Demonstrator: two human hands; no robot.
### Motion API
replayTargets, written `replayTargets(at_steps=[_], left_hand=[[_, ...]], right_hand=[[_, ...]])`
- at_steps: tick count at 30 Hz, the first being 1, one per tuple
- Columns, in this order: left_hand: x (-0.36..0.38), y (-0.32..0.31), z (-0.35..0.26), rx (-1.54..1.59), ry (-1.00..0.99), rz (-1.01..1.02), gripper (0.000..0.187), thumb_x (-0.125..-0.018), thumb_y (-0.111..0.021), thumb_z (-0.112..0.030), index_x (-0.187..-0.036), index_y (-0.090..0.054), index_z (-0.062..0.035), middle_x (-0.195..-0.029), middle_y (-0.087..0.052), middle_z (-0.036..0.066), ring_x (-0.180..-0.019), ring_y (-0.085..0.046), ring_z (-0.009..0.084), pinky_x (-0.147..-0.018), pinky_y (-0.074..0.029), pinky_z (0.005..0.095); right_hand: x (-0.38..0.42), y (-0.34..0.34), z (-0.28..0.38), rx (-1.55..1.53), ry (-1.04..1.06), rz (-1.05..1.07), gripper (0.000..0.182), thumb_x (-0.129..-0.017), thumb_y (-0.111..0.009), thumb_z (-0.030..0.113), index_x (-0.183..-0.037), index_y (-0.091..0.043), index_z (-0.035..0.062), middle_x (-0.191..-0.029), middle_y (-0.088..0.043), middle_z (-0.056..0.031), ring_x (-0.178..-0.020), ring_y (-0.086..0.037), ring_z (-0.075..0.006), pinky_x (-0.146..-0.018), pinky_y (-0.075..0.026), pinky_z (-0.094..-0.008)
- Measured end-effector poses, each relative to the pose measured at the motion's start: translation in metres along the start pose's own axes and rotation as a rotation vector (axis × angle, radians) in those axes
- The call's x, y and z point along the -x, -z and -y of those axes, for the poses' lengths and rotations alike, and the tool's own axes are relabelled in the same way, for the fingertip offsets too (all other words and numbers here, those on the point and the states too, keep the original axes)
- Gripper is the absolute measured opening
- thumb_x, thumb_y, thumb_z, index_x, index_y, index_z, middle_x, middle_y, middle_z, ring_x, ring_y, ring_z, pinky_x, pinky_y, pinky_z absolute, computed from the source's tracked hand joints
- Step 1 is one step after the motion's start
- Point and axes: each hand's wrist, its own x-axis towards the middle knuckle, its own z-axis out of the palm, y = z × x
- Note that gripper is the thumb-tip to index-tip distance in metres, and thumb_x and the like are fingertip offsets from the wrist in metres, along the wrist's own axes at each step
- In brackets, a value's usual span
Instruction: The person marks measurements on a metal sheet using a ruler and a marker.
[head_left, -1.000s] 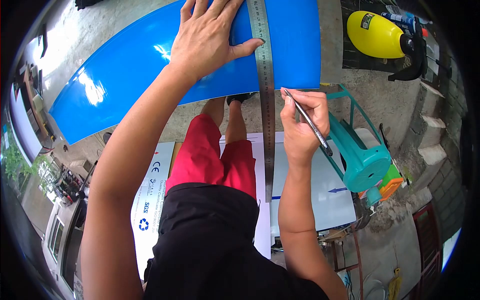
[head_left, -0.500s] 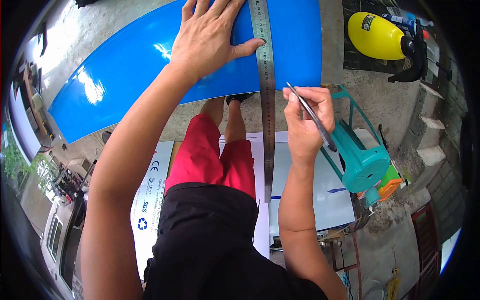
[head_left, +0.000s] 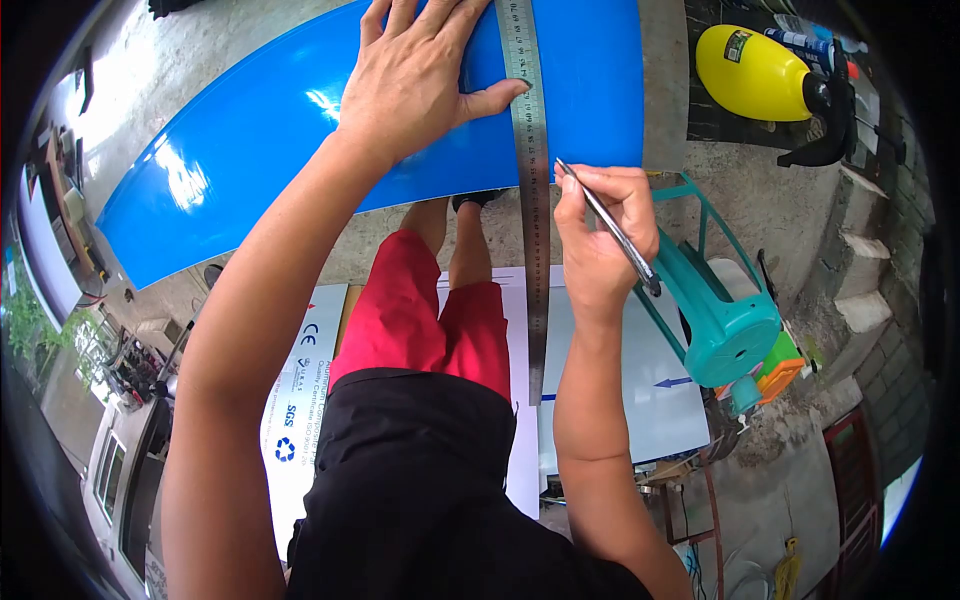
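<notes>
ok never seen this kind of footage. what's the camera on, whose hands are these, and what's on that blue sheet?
There is one view only, from a camera worn on a person's head, looking forward and down with a fisheye lens, so straight edges bend. The arms, black shirt and red shorts are the wearer's own.

The left hand lies flat on a glossy blue sheet, its thumb pressing a long steel ruler that crosses the sheet's near edge. The right hand grips a pen with its tip against the ruler's right edge, at the sheet's border.

Below lies a white printed panel. To the right stand a teal stool and a yellow bottle.
</notes>
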Motion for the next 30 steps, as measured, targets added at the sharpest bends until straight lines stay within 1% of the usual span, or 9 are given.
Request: replayTargets(at_steps=[3, 6, 9, 16, 24, 30], left_hand=[[0.0, 0.0, 0.0, -0.002, 0.0, 0.006, 0.102, -0.085, -0.077, -0.059, -0.161, -0.043, -0.0013, -0.168, -0.04, 0.011, -0.159, -0.03, 0.035, -0.133, -0.019, 0.0534], [0.0, 0.0, -0.001, 0.003, 0.004, 0.006, 0.102, -0.085, -0.077, -0.059, -0.161, -0.043, -0.0012, -0.169, -0.04, 0.011, -0.159, -0.029, 0.035, -0.133, -0.019, 0.0533], [0.0, 0.001, -0.001, 0.012, 0.01, 0.011, 0.102, -0.085, -0.077, -0.059, -0.161, -0.042, -0.0011, -0.169, -0.04, 0.011, -0.159, -0.029, 0.035, -0.133, -0.019, 0.0533], [-0.001, 0.004, -0.004, 0.02, 0.031, 0.031, 0.102, -0.085, -0.077, -0.059, -0.161, -0.043, -0.0009, -0.17, -0.039, 0.011, -0.159, -0.028, 0.0348, -0.133, -0.018, 0.0534], [0.0, 0.002, 0.0, 0.015, -0.001, 0.003, 0.101, -0.084, -0.078, -0.056, -0.161, -0.043, -0.0009, -0.168, -0.042, 0.012, -0.159, -0.03, 0.0351, -0.133, -0.019, 0.0536], [-0.001, 0.002, -0.001, 0.002, -0.002, 0.006, 0.101, -0.084, -0.078, -0.057, -0.161, -0.043, -0.0003, -0.167, -0.042, 0.013, -0.159, -0.03, 0.0351, -0.133, -0.019, 0.0533]], right_hand=[[-0.012, -0.002, -0.001, 0.059, 0.025, 0.032, 0.018, -0.088, -0.082, -0.006, -0.1, -0.07, -0.0011, -0.097, -0.071, -0.0121, -0.086, -0.076, -0.02, -0.075, -0.063, -0.0311], [-0.019, -0.008, 0.003, -0.019, -0.071, 0.012, 0.019, -0.087, -0.082, -0.007, -0.099, -0.069, -0.0018, -0.096, -0.071, -0.0119, -0.083, -0.075, -0.019, -0.074, -0.062, -0.0308], [-0.019, -0.006, -0.002, 0.036, -0.009, 0.035, 0.019, -0.086, -0.082, -0.007, -0.097, -0.067, -0.0016, -0.096, -0.07, -0.0117, -0.083, -0.075, -0.0186, -0.073, -0.062, -0.0305], [-0.018, -0.001, 0.003, 0.093, 0.001, 0.059, 0.02, -0.084, -0.082, -0.008, -0.093, -0.066, -0.0008, -0.094, -0.07, -0.0117, -0.082, -0.074, -0.0183, -0.07, -0.061, -0.0311], [-0.016, 0.001, -0.003, 0.124, 0.06, 0.056, 0.023, -0.08, -0.084, -0.009, -0.092, -0.066, 0.0, -0.09, -0.07, -0.013, -0.078, -0.074, -0.0227, -0.067, -0.061, -0.0316], [-0.018, 0.001, 0.001, 0.137, 0.041, 0.065, 0.023, -0.079, -0.084, -0.009, -0.091, -0.066, 0.0008, -0.09, -0.071, -0.0131, -0.077, -0.074, -0.024, -0.067, -0.061, -0.0328]])
